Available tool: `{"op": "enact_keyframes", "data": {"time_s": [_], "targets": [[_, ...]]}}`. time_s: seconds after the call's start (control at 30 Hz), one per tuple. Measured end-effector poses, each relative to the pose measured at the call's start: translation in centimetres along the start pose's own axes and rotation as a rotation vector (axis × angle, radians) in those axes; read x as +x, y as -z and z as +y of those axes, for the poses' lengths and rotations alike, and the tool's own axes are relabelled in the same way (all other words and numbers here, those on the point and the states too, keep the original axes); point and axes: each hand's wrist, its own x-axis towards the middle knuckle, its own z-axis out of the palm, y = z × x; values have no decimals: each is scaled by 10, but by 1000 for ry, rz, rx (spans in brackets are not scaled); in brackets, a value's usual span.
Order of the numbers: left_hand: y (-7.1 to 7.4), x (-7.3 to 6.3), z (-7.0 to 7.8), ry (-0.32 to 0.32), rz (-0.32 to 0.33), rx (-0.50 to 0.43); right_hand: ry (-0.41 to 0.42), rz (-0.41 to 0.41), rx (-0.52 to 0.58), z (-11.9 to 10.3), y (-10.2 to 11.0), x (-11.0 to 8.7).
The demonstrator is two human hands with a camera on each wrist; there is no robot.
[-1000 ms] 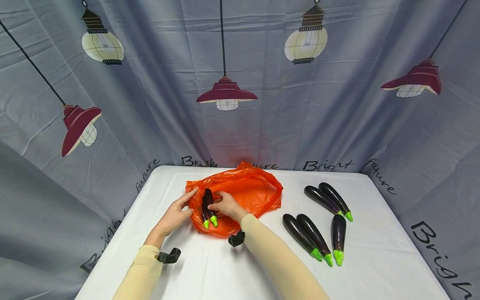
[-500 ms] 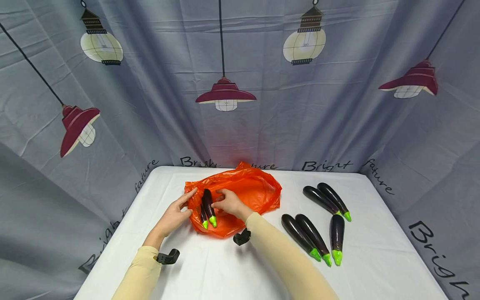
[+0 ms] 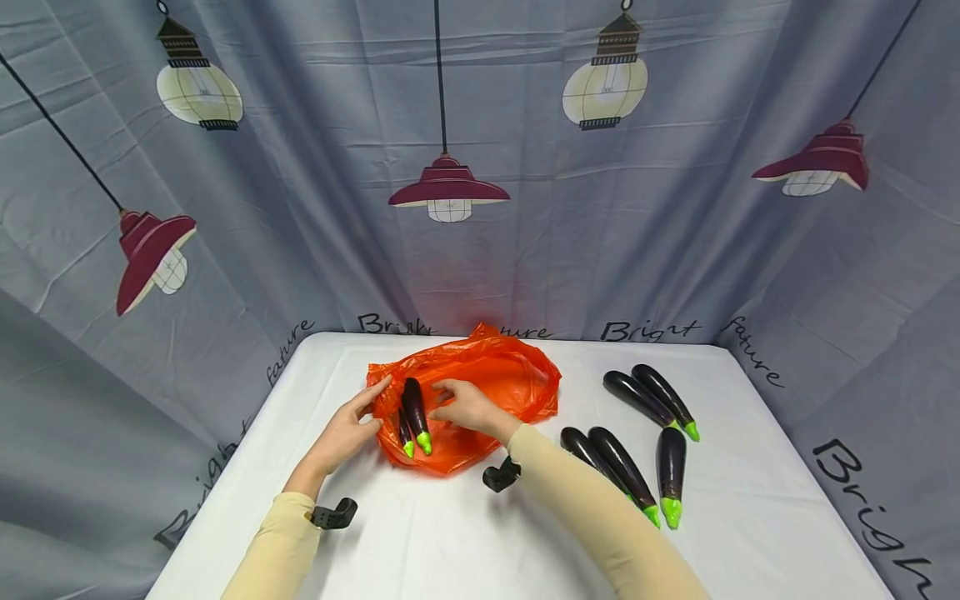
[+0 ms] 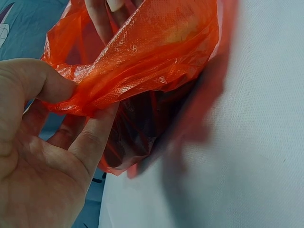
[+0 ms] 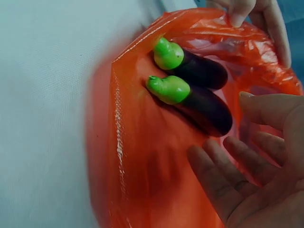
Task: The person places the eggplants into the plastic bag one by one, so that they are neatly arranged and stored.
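Observation:
An orange plastic bag (image 3: 513, 387) lies with its mouth open on the white table. Two purple-black eggplants with bright green stem ends rest side by side inside it, the nearer one (image 5: 209, 111) close to the right hand's fingers in the right wrist view, the other eggplant (image 5: 204, 71) beyond it. My left hand (image 3: 345, 433) pinches the bag's left rim between thumb and fingers, as the left wrist view (image 4: 57, 142) shows. Over the bag, my right hand (image 3: 468, 408) has its fingers spread and apart from the eggplants, holding nothing.
Several more eggplants lie to the right of the bag: a back pair (image 3: 663, 396), a front pair (image 3: 622, 467) and a single eggplant (image 3: 671, 475). A grey curtain (image 3: 525, 267) printed with lamps surrounds the white table (image 3: 450, 542).
My right hand has let go of the nearer eggplant and drawn back to the right. That eggplant stays in the bag. The left hand keeps its place at the rim.

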Motion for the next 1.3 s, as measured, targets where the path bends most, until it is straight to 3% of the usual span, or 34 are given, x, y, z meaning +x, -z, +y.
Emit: {"op": "enact_keyframes", "data": {"time_s": [0.2, 0.3, 0.67, 1.07, 1.3], "targets": [[0, 1, 0, 10, 1, -14, 64, 0, -178, -7, 12, -13], [-1, 1, -1, 0, 2, -19, 90, 6, -216, -10, 20, -21], [-1, 0, 0, -17, 10, -9, 119, 50, -229, -13, 58, -50], [-1, -1, 1, -11, 19, 3, 151, 111, -227, 0, 93, -76], [0, -1, -1, -19, 27, 11, 114, 167, -198, 15, 118, -90]]}}
